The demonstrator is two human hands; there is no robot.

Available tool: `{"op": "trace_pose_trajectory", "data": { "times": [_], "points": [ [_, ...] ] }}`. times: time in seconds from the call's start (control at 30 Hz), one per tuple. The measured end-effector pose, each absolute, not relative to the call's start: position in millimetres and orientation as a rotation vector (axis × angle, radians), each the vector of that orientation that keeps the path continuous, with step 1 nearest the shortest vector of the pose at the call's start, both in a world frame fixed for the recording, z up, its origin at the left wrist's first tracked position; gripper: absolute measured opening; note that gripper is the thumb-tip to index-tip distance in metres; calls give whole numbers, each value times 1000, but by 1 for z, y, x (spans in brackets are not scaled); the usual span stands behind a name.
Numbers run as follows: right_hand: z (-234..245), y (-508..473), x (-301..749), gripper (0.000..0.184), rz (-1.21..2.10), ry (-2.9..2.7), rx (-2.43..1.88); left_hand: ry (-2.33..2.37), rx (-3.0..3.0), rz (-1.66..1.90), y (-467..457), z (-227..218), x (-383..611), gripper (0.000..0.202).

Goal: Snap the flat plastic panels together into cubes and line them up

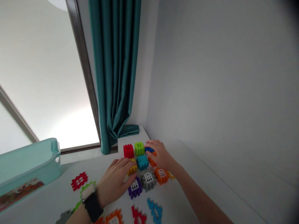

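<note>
The left hand (114,183) lies with fingers (125,161) loosely spread against a yellow cube (132,168), unclenched. The right hand (158,154) rests likewise over blue and orange cubes, among nine plastic waffle-block cubes (142,162) on the white table (46,199), with at least six flat block panels (155,210) around them.

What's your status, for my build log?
Left hand on yellow block; right hand on orange block; teal block between them.

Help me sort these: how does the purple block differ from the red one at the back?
The purple block has a white window; the red block shows none. The purple block sits at the cluster's front, the red at its back. Both are notched plastic cubes standing on the table.
</note>
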State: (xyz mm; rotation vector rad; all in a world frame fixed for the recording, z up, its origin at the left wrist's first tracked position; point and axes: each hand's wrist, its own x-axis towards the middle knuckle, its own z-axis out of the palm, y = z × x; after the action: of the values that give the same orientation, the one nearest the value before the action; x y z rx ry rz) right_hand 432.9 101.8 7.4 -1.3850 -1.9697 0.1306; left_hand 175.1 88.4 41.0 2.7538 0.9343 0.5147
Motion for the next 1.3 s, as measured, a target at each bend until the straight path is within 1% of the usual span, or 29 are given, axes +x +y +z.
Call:
{"op": "trace_pose_trajectory", "data": {
  "times": [0.17, 0.37, 0.57, 0.73, 1.13, 1.3],
  "points": [
    [22, 86, 394, 26, 115, -2110, -1316, 1016, 2751, 483, 83, 46, 152, 25],
    [30, 72, 352, 29, 152, -2240, -1275, 1136, 2751, 471, 78, 34, 113, 26],
    [23, 58, 316, 27, 198, -2271, -1225, 1228, 2734, 445, 68, 21, 69, 25],
    [15, 47, 284, 26, 259, -2327, -1208, 1210, 2766, 448, 60, 12, 37, 26],
    [3, 16, 226, 27, 490, -2436, -1173, 1270, 2677, 369, 32, -1, -23, 23],
    [1, 2, 217, 25, 554, -2436, -1191, 1323, 2585, 449, 19, -11, -38, 29]
  ]
}}
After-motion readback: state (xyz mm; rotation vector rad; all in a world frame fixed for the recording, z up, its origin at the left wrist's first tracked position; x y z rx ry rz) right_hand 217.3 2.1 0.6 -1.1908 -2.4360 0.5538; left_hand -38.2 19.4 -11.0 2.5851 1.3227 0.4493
